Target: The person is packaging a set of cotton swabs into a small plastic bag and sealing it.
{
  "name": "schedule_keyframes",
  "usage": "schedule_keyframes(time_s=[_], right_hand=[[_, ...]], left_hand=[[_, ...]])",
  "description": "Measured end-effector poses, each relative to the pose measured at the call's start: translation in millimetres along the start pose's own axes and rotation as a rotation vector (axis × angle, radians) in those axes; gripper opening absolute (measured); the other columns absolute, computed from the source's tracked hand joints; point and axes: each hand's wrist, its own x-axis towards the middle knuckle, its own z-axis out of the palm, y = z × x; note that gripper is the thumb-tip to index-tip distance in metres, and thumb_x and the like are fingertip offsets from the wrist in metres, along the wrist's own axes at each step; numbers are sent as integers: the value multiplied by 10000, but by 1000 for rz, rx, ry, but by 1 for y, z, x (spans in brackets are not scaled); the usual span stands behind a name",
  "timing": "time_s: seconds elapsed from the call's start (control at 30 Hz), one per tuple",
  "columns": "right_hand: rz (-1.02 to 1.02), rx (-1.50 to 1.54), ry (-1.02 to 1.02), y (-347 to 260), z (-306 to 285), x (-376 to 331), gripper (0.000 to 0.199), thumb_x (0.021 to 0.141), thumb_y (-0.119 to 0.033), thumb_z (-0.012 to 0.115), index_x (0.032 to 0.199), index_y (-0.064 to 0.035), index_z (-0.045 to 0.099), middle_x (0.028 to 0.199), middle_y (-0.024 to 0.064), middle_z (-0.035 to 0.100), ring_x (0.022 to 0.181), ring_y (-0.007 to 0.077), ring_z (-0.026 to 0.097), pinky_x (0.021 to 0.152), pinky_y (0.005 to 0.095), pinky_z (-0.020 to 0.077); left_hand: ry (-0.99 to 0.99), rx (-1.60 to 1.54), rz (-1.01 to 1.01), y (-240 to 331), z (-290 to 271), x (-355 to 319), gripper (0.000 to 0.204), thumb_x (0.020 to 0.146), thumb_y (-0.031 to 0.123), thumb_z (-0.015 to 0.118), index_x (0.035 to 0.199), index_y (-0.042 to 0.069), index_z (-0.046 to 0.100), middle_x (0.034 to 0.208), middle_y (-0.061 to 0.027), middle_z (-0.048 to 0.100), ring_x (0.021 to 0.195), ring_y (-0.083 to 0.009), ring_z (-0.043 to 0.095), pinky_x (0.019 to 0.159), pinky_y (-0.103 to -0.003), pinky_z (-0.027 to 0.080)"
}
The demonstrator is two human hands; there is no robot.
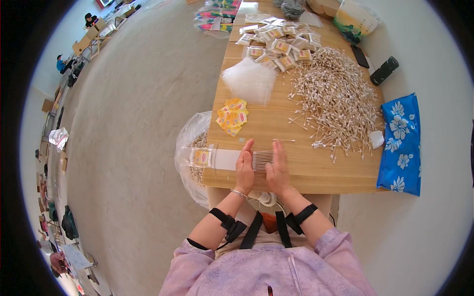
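A row of cotton swabs [262,160] lies side by side on the table between my two hands. My left hand [245,166] stands on edge at the swabs' left ends, fingers stretched out. My right hand [278,170] faces it at the right ends, also with straight fingers. A single swab [284,140] lies by the right fingertips. Left of my left hand is a flat white strip [229,160], and at its left end a clear packet of swabs with a yellow card [201,157] sits at the table edge.
A large heap of loose swabs [340,98] covers the table's right side. Yellow cards [232,117], clear plastic bags [249,80] and filled packets [281,47] lie farther off. A blue flowered pouch [400,145], black bottle [384,71] and phone [360,56] line the right edge.
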Motion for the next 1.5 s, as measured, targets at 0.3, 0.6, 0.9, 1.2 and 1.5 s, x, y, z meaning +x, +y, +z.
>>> schedule_keyframes(time_s=[0.3, 0.6, 0.9, 1.2, 1.5], right_hand=[[-113, -601, -327, -9, -3, -17, 781, 858, -372, 531, 1403, 96, 224, 1484, 262, 199, 1415, 374, 116, 1152, 471, 81], [-14, -676, -380, -17, 5, -18, 845, 858, -459, 499, 1414, 99, 194, 1501, 273, 126, 1422, 376, 64, 1155, 460, 38], [2, -526, -307, -14, 13, -19, 855, 829, -388, 505, 1418, 110, 137, 1504, 287, 74, 1421, 396, 18, 1153, 481, 12], [-6, -590, -343, -21, 28, -19, 859, 833, -397, 475, 1412, 130, 120, 1499, 307, 60, 1414, 425, 11, 1148, 494, 4], [1, -624, -347, -39, 58, -6, 813, 864, -406, 441, 1409, 125, 156, 1496, 299, 102, 1415, 418, 31, 1149, 487, 13]], left_hand=[[20, 2, 32, -3, -1, 0, 533, 1024, 340, 314, 1378, -58, 346, 1428, -150, 372, 1350, -205, 311, 1137, -318, 209], [-82, 17, 7, 0, -10, -3, 553, 1018, 382, 321, 1362, -47, 378, 1398, -142, 412, 1331, -206, 336, 1126, -324, 217], [11, -21, 53, -2, -3, -5, 544, 1021, 367, 309, 1375, -45, 344, 1423, -127, 376, 1353, -185, 295, 1145, -326, 171], [68, -112, -5, 9, -14, -3, 490, 1024, 339, 319, 1328, -33, 414, 1368, -121, 436, 1305, -180, 360, 1119, -314, 234], [91, -66, -15, 18, -48, 7, 467, 1022, 332, 331, 1294, -30, 449, 1331, -119, 474, 1273, -181, 398, 1109, -317, 253]])
